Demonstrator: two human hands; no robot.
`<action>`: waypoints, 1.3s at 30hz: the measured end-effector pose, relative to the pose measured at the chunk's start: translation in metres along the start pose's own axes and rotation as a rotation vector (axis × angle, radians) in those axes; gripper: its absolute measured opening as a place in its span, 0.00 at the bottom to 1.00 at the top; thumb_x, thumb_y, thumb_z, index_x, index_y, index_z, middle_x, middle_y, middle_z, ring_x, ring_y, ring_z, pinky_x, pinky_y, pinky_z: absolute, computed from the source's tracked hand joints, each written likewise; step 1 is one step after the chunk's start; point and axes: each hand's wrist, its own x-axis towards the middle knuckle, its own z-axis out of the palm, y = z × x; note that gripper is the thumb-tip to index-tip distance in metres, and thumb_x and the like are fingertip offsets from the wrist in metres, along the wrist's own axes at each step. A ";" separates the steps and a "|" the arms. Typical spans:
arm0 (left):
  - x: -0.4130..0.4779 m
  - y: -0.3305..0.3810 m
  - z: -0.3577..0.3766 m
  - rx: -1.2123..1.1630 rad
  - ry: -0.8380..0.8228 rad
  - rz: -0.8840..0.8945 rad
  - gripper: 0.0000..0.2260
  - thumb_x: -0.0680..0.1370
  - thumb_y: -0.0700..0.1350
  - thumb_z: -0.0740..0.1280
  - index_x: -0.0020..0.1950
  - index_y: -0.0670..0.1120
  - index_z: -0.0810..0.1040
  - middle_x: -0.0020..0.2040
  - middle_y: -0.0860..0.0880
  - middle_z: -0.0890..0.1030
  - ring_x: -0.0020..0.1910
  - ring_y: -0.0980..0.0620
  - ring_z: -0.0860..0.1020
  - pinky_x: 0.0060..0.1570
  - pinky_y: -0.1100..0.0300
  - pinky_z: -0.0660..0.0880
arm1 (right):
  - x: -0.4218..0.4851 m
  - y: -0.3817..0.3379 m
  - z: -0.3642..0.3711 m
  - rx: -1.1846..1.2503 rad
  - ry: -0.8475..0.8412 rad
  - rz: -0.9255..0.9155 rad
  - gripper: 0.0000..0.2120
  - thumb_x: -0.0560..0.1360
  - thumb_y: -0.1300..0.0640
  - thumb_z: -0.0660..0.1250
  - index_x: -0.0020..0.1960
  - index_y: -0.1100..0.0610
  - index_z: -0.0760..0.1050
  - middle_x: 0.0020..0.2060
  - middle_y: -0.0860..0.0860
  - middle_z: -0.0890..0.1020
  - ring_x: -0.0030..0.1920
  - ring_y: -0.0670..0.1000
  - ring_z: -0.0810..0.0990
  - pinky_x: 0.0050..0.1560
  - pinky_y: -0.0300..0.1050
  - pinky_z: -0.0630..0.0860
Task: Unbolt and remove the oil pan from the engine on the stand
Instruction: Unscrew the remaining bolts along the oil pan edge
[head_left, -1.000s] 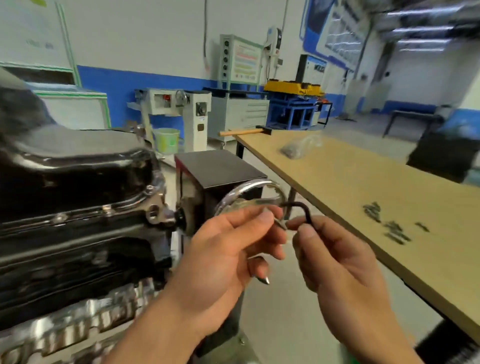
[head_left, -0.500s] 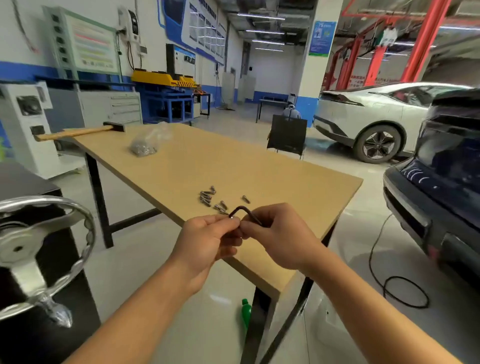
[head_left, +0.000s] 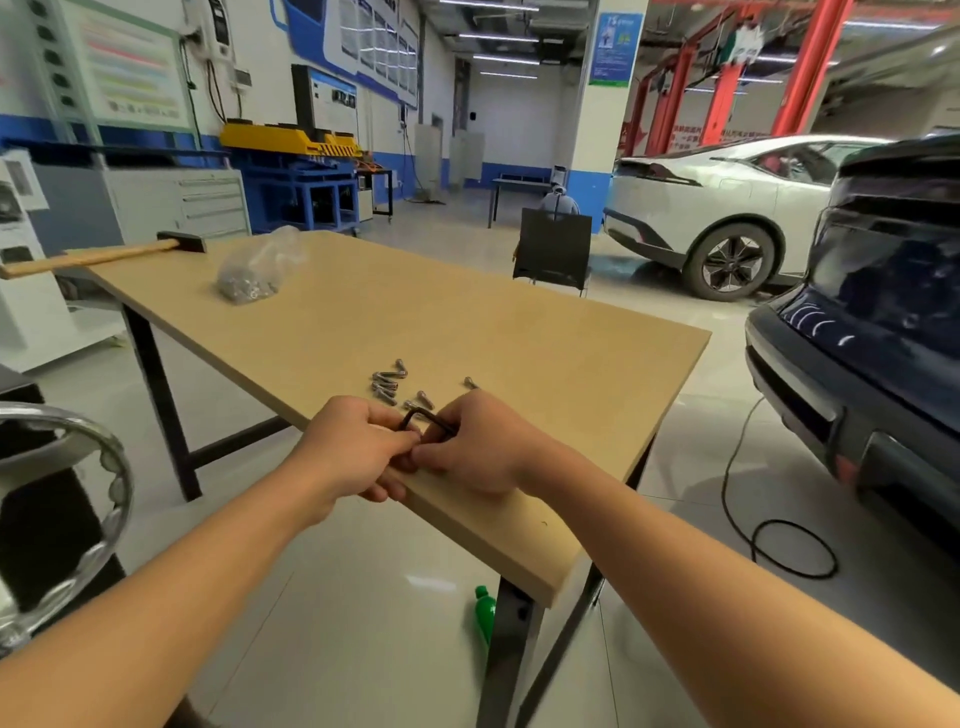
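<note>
Over near edge of table, beside loose bolts: swung right from engine, leaving oil pan out of view; pinching hex key with left hand and right hand, likely shedding another removed bolt.

Wooden table on black legs. Near edge: loose bolts in a small cluster. Far end: clear plastic bag, apparently holding small hardware, and a hammer whose wooden handle overhangs the table's edge.
</note>
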 end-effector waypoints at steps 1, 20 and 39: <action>0.003 0.001 -0.001 0.018 0.009 0.005 0.03 0.79 0.40 0.69 0.48 0.47 0.83 0.28 0.49 0.83 0.22 0.51 0.79 0.19 0.64 0.70 | 0.001 -0.001 0.001 0.001 0.005 0.008 0.15 0.73 0.49 0.73 0.46 0.62 0.83 0.35 0.55 0.79 0.36 0.51 0.73 0.37 0.46 0.71; -0.026 -0.010 -0.041 -0.033 0.021 0.166 0.08 0.79 0.38 0.69 0.52 0.51 0.81 0.49 0.52 0.85 0.34 0.52 0.84 0.27 0.64 0.74 | -0.004 -0.022 0.004 0.279 0.187 0.046 0.09 0.78 0.56 0.67 0.47 0.57 0.85 0.41 0.51 0.84 0.33 0.47 0.74 0.31 0.39 0.69; -0.272 -0.021 -0.252 0.205 0.654 0.505 0.11 0.75 0.45 0.70 0.49 0.63 0.85 0.27 0.53 0.81 0.24 0.60 0.76 0.26 0.71 0.71 | -0.098 -0.293 0.129 0.851 -0.133 -0.894 0.07 0.77 0.61 0.71 0.48 0.65 0.85 0.39 0.62 0.86 0.42 0.62 0.83 0.44 0.56 0.81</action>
